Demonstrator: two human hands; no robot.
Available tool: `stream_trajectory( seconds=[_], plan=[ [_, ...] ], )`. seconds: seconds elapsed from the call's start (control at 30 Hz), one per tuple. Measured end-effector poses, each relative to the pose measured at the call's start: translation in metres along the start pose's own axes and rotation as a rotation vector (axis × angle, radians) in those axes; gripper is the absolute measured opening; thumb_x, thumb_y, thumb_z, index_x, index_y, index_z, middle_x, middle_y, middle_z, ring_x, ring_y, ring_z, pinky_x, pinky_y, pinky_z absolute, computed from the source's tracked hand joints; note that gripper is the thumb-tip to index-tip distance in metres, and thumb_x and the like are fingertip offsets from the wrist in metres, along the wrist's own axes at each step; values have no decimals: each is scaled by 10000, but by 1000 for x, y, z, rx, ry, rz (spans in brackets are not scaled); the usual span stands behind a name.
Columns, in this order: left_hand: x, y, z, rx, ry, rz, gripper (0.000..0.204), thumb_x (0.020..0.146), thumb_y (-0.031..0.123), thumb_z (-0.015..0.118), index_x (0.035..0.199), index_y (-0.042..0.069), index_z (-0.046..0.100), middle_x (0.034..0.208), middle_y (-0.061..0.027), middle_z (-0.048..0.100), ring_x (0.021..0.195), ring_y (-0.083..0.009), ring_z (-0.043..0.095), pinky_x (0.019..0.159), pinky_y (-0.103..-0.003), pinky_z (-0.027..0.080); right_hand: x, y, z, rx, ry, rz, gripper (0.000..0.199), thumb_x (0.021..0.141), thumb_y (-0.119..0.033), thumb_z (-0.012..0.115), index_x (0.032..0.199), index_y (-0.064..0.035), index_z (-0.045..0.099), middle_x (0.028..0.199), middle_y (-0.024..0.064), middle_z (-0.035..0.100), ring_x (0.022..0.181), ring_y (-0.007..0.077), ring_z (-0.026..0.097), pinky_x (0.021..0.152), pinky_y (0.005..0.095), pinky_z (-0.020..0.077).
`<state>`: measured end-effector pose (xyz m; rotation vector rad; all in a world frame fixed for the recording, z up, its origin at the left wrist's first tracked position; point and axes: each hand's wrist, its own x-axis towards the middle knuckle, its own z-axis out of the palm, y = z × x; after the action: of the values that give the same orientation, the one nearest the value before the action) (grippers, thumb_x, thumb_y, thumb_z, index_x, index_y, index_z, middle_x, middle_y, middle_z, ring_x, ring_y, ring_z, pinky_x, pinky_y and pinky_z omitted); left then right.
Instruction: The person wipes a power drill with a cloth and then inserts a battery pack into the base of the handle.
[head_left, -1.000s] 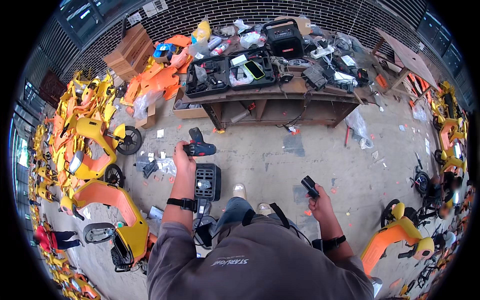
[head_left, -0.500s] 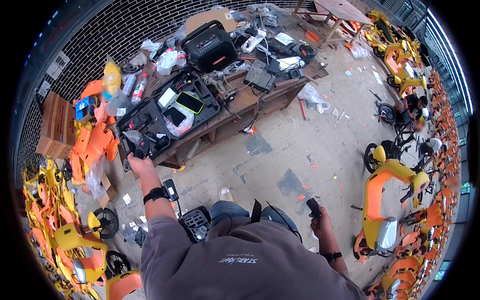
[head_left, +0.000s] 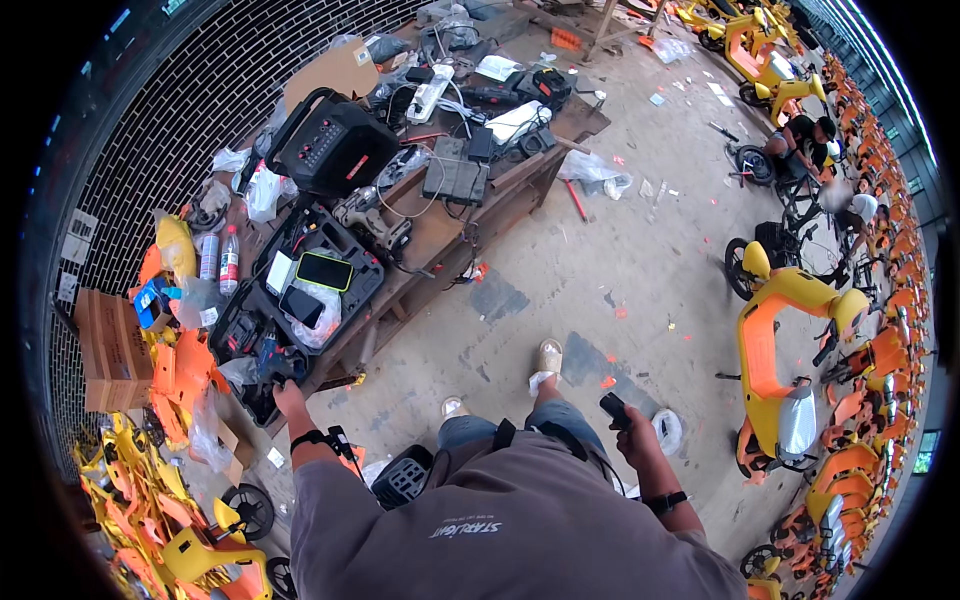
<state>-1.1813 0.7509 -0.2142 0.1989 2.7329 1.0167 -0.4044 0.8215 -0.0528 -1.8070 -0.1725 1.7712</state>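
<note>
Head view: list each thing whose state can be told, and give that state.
Black tool case: open, on the workbench
Power drill: in the case, at the left hand
Left hand: at the drill, grip unclear
Right hand: closed on a black handheld object
Smartphone with yellow-green rim: lying flat, screen dark
Black portable speaker: upright
Nearest yellow-orange scooter: standing, riderless

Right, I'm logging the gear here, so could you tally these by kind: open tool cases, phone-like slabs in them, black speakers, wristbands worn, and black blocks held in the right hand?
Open tool case: 1
Phone-like slabs: 2 (green-edged slab, dark slab)
Black speaker: 1
Wristbands: 2 (left wristband, right wristband)
Black block in right hand: 1
Total: 7
</note>
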Motion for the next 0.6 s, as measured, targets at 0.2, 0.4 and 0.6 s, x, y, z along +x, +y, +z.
stream_trajectory(
  seconds=[0.2,0.4,0.6],
  plan=[
    [-148,53,17,340,266,206,471,798,143,640,1227,-44,587,1156,-260,624,1118,-423,574,980,-483,453,93,-113,7,-93,-191,-69,346,977,-370,550,1142,-68,519,830,97,614,456,69,367,394,222,299],
    [-238,119,130,266,-893,239,404,857,222,634,1208,24,623,1044,-92,704,935,-207,669,812,-341,517,133,-256,51,-168,-217,-235,368,969,-363,576,1145,-55,481,833,113,616,457,75,367,394,233,289],
    [-307,406,210,-387,-1093,28,353,990,208,559,1307,54,539,1136,-106,667,982,-188,653,833,-317,533,184,-321,58,-196,-292,-243,365,968,-342,588,1126,-34,472,832,133,631,442,72,364,390,234,279]
  ],
)
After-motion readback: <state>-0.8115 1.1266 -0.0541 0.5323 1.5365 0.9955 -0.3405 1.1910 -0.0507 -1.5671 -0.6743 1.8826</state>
